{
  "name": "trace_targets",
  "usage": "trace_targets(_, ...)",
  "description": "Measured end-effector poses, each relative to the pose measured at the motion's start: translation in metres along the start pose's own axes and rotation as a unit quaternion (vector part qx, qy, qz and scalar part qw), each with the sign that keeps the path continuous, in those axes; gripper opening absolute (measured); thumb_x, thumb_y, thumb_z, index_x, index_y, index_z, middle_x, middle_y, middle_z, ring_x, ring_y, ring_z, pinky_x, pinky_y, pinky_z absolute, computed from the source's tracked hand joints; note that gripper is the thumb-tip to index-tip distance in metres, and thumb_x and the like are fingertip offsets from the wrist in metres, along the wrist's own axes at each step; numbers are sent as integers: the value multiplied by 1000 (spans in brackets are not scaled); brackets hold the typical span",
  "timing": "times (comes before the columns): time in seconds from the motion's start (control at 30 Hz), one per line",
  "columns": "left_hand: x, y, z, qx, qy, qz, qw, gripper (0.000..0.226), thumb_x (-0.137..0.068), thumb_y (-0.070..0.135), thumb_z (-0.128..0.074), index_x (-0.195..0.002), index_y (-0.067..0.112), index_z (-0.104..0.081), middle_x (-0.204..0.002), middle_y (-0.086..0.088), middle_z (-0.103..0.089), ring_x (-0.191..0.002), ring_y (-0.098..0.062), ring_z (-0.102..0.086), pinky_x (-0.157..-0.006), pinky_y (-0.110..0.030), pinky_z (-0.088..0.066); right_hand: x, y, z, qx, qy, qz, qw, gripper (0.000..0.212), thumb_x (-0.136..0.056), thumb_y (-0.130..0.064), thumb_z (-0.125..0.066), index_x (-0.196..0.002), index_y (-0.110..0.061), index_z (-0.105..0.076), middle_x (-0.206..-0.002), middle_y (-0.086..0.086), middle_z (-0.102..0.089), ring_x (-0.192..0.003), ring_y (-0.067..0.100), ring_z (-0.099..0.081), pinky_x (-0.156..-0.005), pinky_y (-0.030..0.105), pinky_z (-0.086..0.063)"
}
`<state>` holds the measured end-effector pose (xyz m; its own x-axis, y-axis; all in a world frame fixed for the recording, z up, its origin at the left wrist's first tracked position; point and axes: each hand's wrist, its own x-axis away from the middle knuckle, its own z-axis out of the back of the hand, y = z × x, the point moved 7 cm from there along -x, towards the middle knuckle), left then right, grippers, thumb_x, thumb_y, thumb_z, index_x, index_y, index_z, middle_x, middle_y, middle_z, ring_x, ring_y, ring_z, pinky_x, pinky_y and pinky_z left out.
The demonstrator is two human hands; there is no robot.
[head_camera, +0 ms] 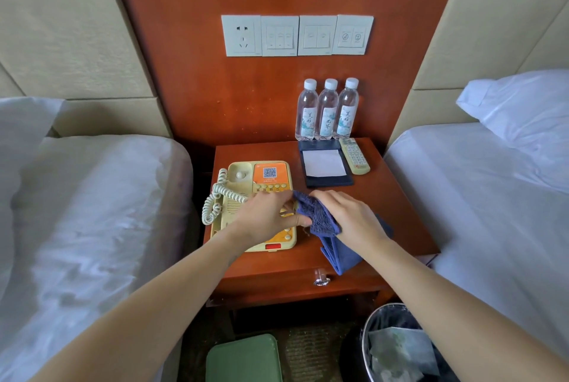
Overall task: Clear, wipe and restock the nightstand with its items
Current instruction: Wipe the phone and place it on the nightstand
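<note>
The wooden nightstand (397, 212) stands between two beds. On it are a cream and orange telephone (261, 176) with a coiled cord, a dark notepad holder (326, 163), a remote control (354, 156) and three water bottles (327, 110) along the back wall. My right hand (354, 218) grips a bunched blue cloth (323, 218) at the front middle of the top. My left hand (264, 218) reaches across the phone's keypad, and its fingertips and thumb pinch the cloth's left edge. The handset is not visible.
A white bed (92, 212) lies to the left and another (492, 196) to the right with a pillow. Below the nightstand are a lined waste bin (397, 347) and a green lid-like object (246, 357). Sockets and switches (297, 36) sit on the wall panel. A drawer pull (321, 281) is on the front.
</note>
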<state>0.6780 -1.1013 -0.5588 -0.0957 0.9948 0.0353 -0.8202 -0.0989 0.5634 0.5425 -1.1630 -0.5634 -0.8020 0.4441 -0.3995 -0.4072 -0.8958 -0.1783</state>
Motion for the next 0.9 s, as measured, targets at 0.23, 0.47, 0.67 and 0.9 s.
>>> trace_targets(0.23,10,-9,-4,-33,16,-24,999,75,-69,77,-47,-123,27,-60,-108,10,-71,-104,-17,-65,-95,-37,-45,33,49,-10,-55,-40,-143,987,26,-86,-31,-69,-107,-25,-55,-96,-12,-56,-92,16,-57,-65,36,-50)
trace_targets(0.47,10,-18,-16,-46,-24,-46,998,58,-81,65,-61,-123,25,-54,-108,11,-67,-103,-12,-63,-102,-42,-42,65,76,-28,-107,-119,-249,955,48,-81,-40,-68,-121,-32,-43,-107,-7,-54,-101,16,-47,-79,38,-49)
trace_targets(0.67,8,20,-29,-267,-53,-73,960,64,-83,70,-51,-123,21,-40,-106,2,-63,-91,-25,-60,-90,-37,-40,53,65,-26,-46,-115,-200,972,45,-81,-23,-66,-119,-24,-42,-103,-1,-53,-93,25,-52,-72,35,-48)
trace_targets(0.9,0,5,-21,-53,-101,-4,993,33,-86,57,-62,-97,27,-53,-84,3,-64,-79,-19,-59,-68,-34,-44,42,59,3,-26,-65,-150,986,36,-90,-35,-62,-118,-21,-45,-103,-2,-62,-90,25,-60,-71,36,-50)
